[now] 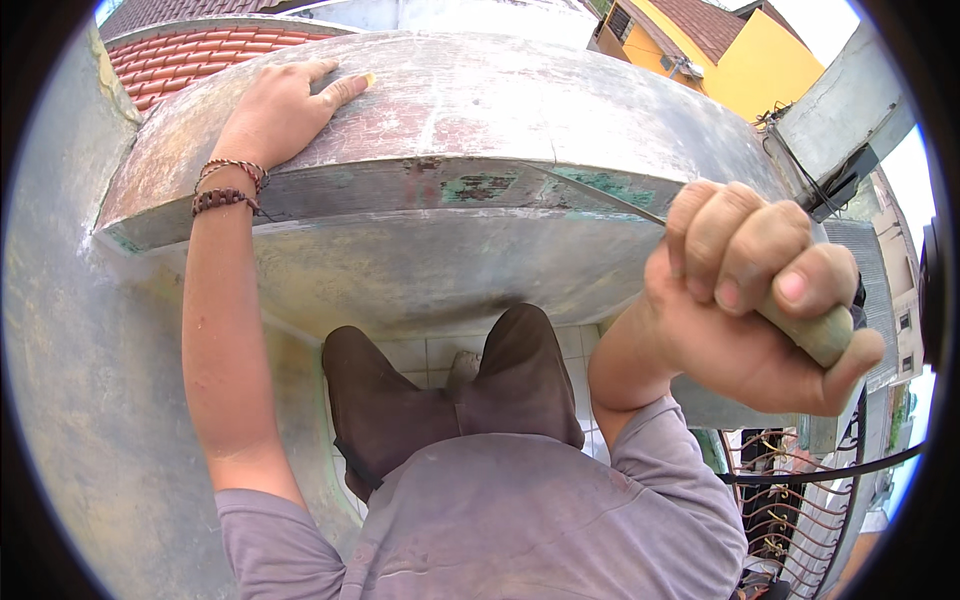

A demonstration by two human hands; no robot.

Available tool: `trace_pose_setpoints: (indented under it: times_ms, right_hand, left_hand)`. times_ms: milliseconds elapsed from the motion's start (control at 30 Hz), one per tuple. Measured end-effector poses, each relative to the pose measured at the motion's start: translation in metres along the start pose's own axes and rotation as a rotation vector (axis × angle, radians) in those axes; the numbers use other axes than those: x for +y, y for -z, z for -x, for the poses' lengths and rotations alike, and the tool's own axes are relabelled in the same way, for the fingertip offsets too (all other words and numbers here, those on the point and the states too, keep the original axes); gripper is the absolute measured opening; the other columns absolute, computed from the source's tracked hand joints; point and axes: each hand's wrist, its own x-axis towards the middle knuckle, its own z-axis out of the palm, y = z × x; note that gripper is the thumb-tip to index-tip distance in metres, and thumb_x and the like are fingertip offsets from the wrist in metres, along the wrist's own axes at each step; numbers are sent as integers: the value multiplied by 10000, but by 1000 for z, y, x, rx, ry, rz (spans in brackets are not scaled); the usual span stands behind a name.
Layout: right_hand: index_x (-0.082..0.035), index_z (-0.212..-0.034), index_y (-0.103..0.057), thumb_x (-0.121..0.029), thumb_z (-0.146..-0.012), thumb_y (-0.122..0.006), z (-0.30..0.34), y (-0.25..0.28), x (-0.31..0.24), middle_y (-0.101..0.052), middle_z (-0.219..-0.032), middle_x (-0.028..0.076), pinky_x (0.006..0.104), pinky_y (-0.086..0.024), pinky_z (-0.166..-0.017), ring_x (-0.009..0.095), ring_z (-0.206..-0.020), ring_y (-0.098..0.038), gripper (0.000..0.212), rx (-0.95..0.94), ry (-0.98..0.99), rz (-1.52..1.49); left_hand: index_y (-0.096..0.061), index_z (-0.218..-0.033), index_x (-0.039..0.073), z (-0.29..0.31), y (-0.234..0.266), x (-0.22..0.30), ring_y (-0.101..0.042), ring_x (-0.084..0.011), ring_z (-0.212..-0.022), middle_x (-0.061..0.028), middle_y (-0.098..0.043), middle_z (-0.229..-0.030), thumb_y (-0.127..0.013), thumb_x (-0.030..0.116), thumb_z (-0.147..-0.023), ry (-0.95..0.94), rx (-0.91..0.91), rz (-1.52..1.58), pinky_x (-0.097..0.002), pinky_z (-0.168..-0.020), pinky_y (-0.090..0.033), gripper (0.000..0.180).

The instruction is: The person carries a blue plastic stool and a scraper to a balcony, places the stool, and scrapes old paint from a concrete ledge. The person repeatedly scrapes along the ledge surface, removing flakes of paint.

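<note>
Head view: left hand (280, 112), thumb parted, rests on a scuffed ledge (500, 105); right hand (750, 290) clenches a tool handle (824, 338); tiled roof (195, 62) beyond.

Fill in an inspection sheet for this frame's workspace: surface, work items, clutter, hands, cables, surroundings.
Surface: weathered concrete ledge, its top scuffed; green paint patches remain on the front edge.
Work items: hand tool with a thin metal blade and a rounded handle; blade tip appears at the ledge's front edge, contact unclear.
Clutter: nothing seen.
Hands: left hand rests palm down on the ledge; right hand grips the handle.
Cables: black wires at right; black cord lower right.
Surroundings: orange tiled roof upper left; yellow building upper right.
</note>
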Motion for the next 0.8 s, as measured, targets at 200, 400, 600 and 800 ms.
trace_pose_setpoints:
  times_ms: [200,400,600,800]
  right_hand:
    - [-77,-1019,-660,-598,-976,-263,5,6,26,-505,-635,42,312,-349,-475,143,-480,-407,657,-1,-48,-34]
    - [-53,-1038,-625,-602,-981,-267,8,-3,3,-512,-664,78,324,-352,-476,172,-502,-417,657,14,40,-8]
    - [-58,-1017,-629,-616,-975,-259,4,0,-6,-508,-667,73,314,-364,-487,171,-516,-442,671,18,35,-10]
    - [-45,-991,-636,-626,-976,-260,10,1,30,-511,-645,77,321,-349,-464,174,-482,-429,692,23,-25,-28]
  left_hand:
    - [-632,-1277,14,-2,1,1,-556,-340,-1249,-202,-621,-1297,-538,602,-917,-5,11,-17,-422,-1076,-424,697]
    - [-635,-1276,18,0,0,-1,-567,-343,-1237,-208,-626,-1286,-548,602,-911,19,7,-8,-428,-1066,-434,694]
    - [-637,-1273,16,-1,0,-4,-576,-343,-1226,-212,-634,-1272,-561,597,-907,8,28,-13,-432,-1056,-443,691]
    - [-641,-1266,13,0,1,-4,-578,-342,-1224,-209,-635,-1273,-557,591,-909,2,20,-10,-425,-1061,-439,686]
